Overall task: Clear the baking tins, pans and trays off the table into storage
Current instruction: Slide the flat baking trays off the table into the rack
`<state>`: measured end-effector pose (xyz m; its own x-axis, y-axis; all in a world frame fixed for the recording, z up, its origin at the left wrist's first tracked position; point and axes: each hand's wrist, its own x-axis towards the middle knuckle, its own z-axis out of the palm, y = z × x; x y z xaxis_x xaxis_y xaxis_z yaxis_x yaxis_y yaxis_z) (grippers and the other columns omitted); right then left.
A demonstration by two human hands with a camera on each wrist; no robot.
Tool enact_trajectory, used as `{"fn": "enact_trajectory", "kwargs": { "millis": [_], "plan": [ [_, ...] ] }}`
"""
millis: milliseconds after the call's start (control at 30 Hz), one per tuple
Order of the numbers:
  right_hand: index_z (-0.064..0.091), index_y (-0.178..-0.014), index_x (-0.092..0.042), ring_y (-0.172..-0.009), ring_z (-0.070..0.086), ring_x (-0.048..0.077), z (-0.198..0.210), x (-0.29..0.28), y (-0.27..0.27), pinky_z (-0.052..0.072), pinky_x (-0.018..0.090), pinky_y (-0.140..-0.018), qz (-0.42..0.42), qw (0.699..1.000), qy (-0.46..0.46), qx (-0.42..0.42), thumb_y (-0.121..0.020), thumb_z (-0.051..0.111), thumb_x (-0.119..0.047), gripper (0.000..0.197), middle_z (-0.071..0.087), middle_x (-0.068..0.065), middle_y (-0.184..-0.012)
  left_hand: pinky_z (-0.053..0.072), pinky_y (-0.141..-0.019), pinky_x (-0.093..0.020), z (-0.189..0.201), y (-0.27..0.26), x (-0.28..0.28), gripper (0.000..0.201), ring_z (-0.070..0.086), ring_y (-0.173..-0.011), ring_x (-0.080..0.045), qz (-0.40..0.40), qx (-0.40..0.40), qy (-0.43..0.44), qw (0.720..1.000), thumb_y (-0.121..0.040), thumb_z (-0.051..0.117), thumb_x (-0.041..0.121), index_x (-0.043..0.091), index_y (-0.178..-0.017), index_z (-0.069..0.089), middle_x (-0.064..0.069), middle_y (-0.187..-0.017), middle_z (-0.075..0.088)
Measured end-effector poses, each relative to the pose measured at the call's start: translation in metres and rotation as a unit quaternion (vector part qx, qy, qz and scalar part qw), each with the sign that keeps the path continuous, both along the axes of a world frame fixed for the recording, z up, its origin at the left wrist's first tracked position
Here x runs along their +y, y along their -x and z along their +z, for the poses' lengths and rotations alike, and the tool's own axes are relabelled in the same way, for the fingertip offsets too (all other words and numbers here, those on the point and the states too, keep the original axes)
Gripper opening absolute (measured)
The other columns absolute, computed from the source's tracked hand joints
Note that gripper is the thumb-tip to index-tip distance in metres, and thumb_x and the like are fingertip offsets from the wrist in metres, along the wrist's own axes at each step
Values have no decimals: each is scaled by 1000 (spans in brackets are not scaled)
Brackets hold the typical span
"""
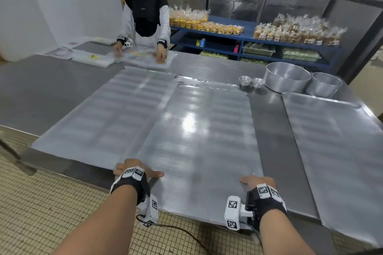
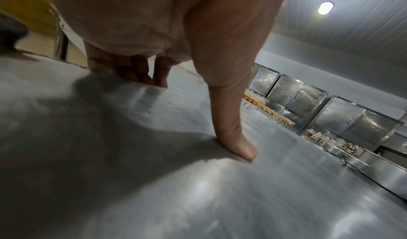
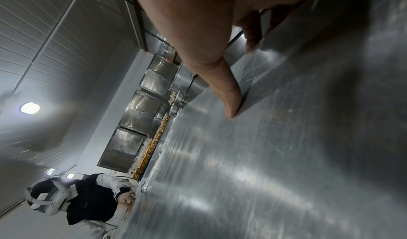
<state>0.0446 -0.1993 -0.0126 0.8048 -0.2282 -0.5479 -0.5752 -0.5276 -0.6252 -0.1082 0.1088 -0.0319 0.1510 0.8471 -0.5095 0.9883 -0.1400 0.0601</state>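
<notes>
Steel surface (image 1: 51, 97) carrying baking sheets, tins and a far-side work area.

Three flat trays lie on it: a left tray (image 1: 99, 118), a middle tray (image 1: 199, 141) overlapping the left one's edge and jutting past the near edge, and a right tray (image 1: 335, 147) apart. Behind sit two small fluted tins (image 1: 251, 82), a large round pan (image 1: 288, 79) and a smaller round pan (image 1: 324, 87); at the far left, white boards (image 1: 93, 59) and plastic sheeting (image 1: 145, 58).

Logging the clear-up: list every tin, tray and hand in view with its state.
Left hand: grips middle tray's near edge, thumb on top.
Right hand: grips the same edge.
Middle tray: overlaps left tray, overhangs table edge.
Left tray: flat.
Right tray: flat.
Round tins: upright.
Small moulds: stacked.
</notes>
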Motion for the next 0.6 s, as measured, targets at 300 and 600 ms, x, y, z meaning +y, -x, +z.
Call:
{"fn": "enact_trajectory", "kwargs": {
  "millis": [300, 600],
  "plan": [
    [61, -100, -6, -87, 68, 34, -84, 41, -69, 57, 49, -83, 18, 999, 25, 43, -10, 75, -43, 98, 66, 13, -97, 44, -94, -39, 0, -22, 39, 123, 46, -116, -29, 12, -12, -22, 1000, -36, 78, 84, 9, -128, 44, -13, -123, 49],
    [42, -108, -2, -94, 61, 37, -104, 72, -88, 55, 45, -85, -1, 996, 28, 83, -6, 77, -41, 114, 59, 20, -104, 40, -94, -43, -30, -43, 76, 134, 41, -117, -34, -18, 15, -37, 999, -22, 65, 94, 13, -127, 50, -12, -123, 49]
  ]
}}
